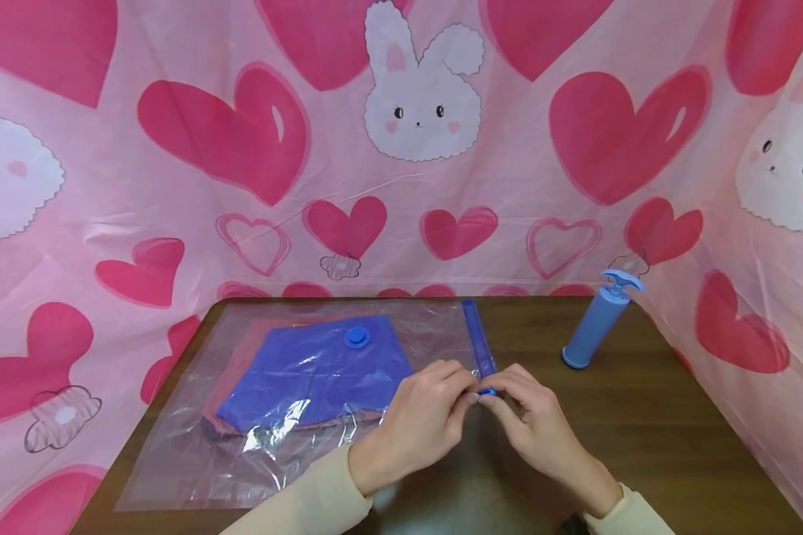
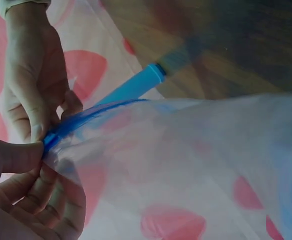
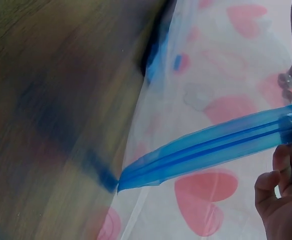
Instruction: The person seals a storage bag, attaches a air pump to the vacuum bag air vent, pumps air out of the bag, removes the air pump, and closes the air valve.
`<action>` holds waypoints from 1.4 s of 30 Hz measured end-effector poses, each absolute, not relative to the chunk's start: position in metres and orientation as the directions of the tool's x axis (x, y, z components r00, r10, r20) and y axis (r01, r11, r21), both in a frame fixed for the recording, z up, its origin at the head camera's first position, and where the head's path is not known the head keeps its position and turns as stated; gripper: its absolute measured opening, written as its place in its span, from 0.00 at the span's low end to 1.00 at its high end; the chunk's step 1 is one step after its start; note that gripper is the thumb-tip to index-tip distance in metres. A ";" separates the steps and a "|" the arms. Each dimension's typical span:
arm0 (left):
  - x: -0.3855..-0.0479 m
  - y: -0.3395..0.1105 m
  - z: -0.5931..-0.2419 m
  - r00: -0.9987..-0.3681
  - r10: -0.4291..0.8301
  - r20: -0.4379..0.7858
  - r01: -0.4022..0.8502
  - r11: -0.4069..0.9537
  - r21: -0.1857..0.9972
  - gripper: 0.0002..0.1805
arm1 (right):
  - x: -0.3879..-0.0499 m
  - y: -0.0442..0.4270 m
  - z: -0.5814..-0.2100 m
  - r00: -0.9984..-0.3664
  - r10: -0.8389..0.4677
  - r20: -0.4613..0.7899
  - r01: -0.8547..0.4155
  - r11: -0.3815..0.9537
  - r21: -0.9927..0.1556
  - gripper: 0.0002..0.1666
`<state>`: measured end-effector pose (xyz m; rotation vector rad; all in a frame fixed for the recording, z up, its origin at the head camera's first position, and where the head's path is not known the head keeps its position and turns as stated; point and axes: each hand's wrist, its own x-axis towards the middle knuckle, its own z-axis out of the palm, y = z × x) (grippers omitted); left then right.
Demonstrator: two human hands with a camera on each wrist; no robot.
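Note:
A clear plastic bag (image 1: 181, 446) lies on the table with folded blue cloth (image 1: 321, 379) and pink cloth (image 1: 241, 357) inside and a round blue valve (image 1: 358, 337) on top. Its blue zip strip (image 1: 476, 334) runs along the right edge, also seen in the right wrist view as a blue band (image 3: 206, 145). My left hand (image 1: 424, 409) pinches the strip's near end between thumb and fingers. Close against it, my right hand (image 1: 535, 420) pinches the same end, where a small blue piece (image 1: 486, 391) shows between the fingertips.
A blue hand pump (image 1: 595, 327) stands upright at the table's back right. The brown wooden table (image 1: 676, 446) extends to the right of my hands. Pink fabric with hearts and rabbits (image 1: 421, 223) hangs behind and at both sides.

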<state>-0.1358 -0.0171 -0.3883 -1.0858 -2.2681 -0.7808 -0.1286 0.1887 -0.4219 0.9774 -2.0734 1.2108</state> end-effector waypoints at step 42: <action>-0.130 -0.010 -0.389 -0.602 0.530 0.597 0.789 0.507 0.346 0.08 | -0.124 0.193 -0.416 -0.623 -0.377 0.685 -0.768 0.459 -0.446 0.04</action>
